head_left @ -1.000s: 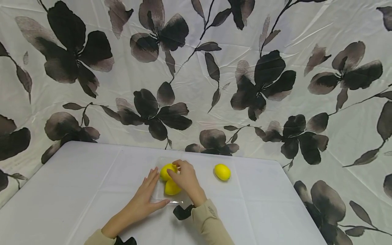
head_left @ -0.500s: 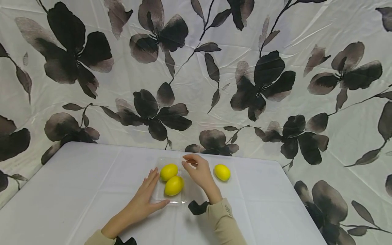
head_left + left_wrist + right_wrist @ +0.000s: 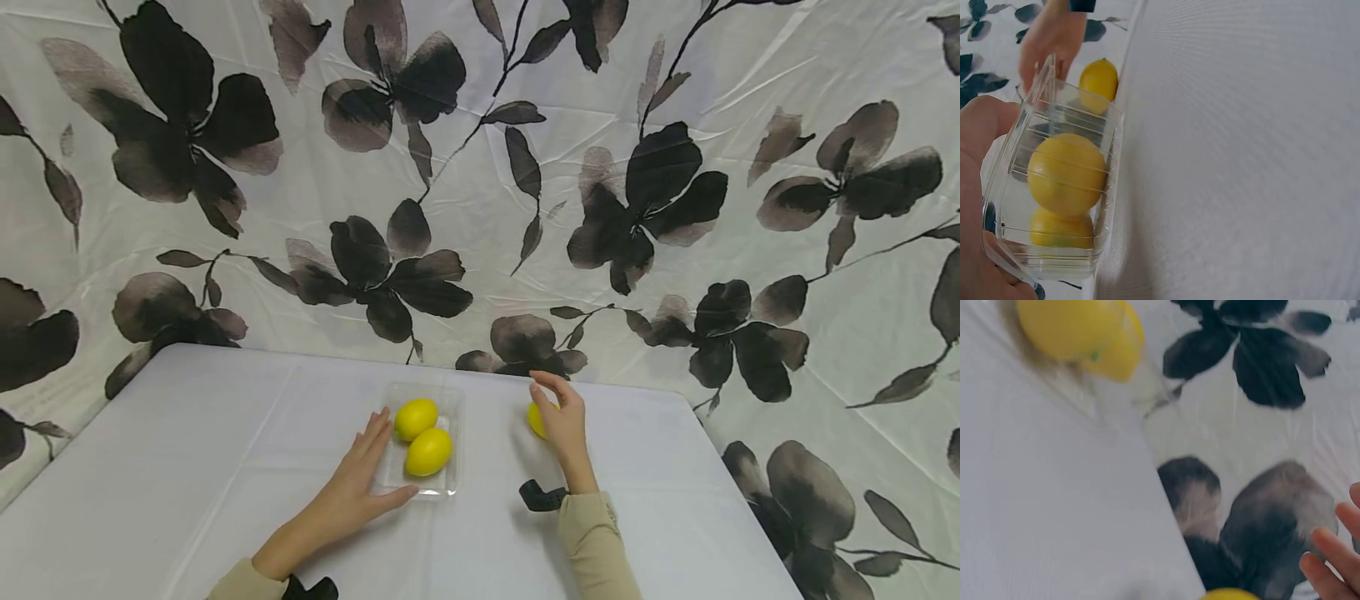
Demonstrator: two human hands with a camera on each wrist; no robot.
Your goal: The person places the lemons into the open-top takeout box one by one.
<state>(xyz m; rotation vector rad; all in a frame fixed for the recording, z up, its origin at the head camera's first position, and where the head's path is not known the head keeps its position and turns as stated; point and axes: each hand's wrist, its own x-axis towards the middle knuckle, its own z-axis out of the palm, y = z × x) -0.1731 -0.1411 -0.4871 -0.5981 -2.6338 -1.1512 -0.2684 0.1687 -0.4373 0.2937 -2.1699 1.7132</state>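
Two yellow lemons, a rear one [image 3: 416, 419] and a front one [image 3: 428, 452], lie against each other in a clear plastic container [image 3: 459, 408]. My left hand [image 3: 348, 479] rests against this container, straight fingers along its left side and thumb at its near edge. To the right, a third lemon [image 3: 536, 422] lies on the table, partly hidden by my right hand [image 3: 568, 429]. That hand is over or beside the lemon with fingers spread; contact cannot be told. In the right wrist view, the fingers [image 3: 1329, 562] are apart, and only the top of a lemon [image 3: 1230, 594] shows.
A white cloth [image 3: 225, 467] covers the table, whose far edge meets a hanging sheet [image 3: 525, 208] printed with dark flowers. Black wrist mounts [image 3: 542, 497] sit on both arms at the beige sleeves [image 3: 596, 533].
My right hand has left the lemons in the container and moved right to the lone lemon. The left hand stays at the container.
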